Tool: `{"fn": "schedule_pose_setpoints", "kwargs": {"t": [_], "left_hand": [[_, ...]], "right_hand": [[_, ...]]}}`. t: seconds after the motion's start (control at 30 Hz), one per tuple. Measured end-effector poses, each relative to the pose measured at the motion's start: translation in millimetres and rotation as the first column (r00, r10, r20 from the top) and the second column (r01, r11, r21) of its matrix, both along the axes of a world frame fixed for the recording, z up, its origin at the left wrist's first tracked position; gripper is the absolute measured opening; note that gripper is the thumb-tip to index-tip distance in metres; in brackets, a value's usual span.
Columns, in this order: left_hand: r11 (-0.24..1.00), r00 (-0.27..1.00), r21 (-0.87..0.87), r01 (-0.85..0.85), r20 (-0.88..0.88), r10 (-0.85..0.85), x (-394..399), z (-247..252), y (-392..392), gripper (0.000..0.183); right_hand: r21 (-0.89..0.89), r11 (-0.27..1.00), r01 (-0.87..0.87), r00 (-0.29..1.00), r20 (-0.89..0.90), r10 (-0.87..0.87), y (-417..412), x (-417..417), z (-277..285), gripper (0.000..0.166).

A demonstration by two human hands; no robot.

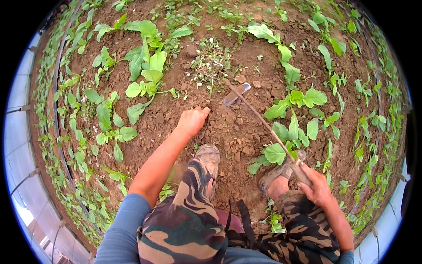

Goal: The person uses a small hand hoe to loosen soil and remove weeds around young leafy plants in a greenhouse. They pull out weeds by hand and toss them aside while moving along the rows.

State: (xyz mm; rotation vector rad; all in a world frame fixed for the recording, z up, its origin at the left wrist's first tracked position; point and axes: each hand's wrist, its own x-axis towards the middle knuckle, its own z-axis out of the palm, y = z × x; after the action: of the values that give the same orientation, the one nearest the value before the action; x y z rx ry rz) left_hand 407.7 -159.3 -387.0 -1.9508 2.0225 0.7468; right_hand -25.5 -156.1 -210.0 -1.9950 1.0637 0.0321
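Observation:
My right hand grips the wooden handle of a small hand hoe near its lower end. The handle slants up and left to a flat metal blade, which rests at the soil surface. Over the bare soil left of the blade is my left hand, its fingers curled closed; nothing shows between them, and the fingertips are partly hidden. A heap of small uprooted weeds lies above the blade. Leafy green seedlings stand under and beside the handle.
Broad-leaved plants grow in a row to the left. My two shoes are planted on crumbly brown soil. A dark drip line runs along the left, near a translucent plastic greenhouse wall. Low weeds cover the top.

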Motion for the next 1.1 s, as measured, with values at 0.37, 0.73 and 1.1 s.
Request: {"fn": "schedule_pose_setpoints", "kwargs": {"t": [0.37,0.73,1.1], "left_hand": [[0.801,0.833,-0.323,-0.504,-0.425,0.354,73,14,-63,0.035],[0.856,0.875,-0.180,-0.485,-0.093,0.476,68,-17,-45,0.037],[0.880,0.894,-0.301,-0.368,-0.375,0.246,57,22,3,0.049]], "right_hand": [[0.104,0.982,0.160,0.987,-0.011,-0.160,-10,-1,7,0.065],[0.136,0.967,0.217,0.976,-0.022,-0.216,-13,6,9,0.067],[0.229,0.934,0.276,0.959,-0.005,-0.282,-11,1,6,0.071]]}}
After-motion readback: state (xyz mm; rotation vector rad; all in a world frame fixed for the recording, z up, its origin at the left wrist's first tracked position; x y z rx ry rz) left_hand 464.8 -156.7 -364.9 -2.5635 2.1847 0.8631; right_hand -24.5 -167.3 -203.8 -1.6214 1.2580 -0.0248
